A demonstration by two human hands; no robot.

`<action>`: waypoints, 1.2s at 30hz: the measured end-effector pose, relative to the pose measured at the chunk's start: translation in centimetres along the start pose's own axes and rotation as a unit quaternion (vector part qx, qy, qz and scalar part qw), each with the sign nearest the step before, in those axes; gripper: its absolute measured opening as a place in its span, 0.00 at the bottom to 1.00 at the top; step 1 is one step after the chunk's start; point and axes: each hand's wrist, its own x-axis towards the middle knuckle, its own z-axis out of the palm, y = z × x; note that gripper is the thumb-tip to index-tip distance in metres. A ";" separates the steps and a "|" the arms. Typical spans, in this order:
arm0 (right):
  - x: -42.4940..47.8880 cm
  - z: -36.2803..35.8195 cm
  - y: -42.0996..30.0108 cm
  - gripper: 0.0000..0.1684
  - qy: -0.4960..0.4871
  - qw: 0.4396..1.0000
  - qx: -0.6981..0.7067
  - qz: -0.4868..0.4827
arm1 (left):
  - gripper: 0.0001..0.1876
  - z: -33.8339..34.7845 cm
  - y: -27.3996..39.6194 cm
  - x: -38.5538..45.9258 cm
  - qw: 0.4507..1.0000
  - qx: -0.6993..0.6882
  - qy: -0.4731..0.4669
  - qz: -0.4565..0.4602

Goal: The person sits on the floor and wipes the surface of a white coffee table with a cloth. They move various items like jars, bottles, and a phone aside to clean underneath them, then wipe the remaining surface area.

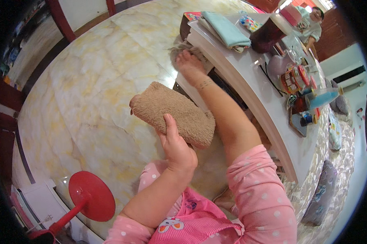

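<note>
My left hand [177,146] holds a folded brown terry towel [174,113] above the marble-patterned floor, thumb on top and the other fingers beneath. Farther out, my right hand [190,65] rests on a shaggy grey cloth [178,56] at the corner of a white table [256,100]. The grey cloth is bunched and slightly blurred, and the right fingers partly cover it. Below the tabletop, a dark open compartment [224,85] shows beside my right forearm.
On the table are folded light-blue cloths [227,30], a large dark-filled bottle [267,35], a red-lidded jar [293,80] and a blue bottle [322,98]. A red disc on a stem [92,195] stands lower left. A person [308,27] is beyond the table, near a patterned sofa [343,158].
</note>
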 end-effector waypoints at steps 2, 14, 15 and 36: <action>-0.7 4.6 2.4 0.24 0.065 0.996 0.003 0.063 | 0.33 1.1 -0.7 -0.9 1.000 0.020 -0.012 -0.007; -24.1 10.4 10.4 0.27 0.091 0.982 -0.166 0.028 | 0.30 1.1 -3.9 -2.1 0.993 0.044 -0.091 -0.062; -26.3 8.8 10.5 0.29 0.044 0.987 -0.149 0.040 | 0.30 1.5 -4.0 -2.4 0.993 0.046 -0.084 -0.061; -48.8 5.4 14.2 0.32 0.046 0.973 -0.063 0.216 | 0.27 0.5 -8.2 -1.4 0.982 0.086 -0.146 -0.077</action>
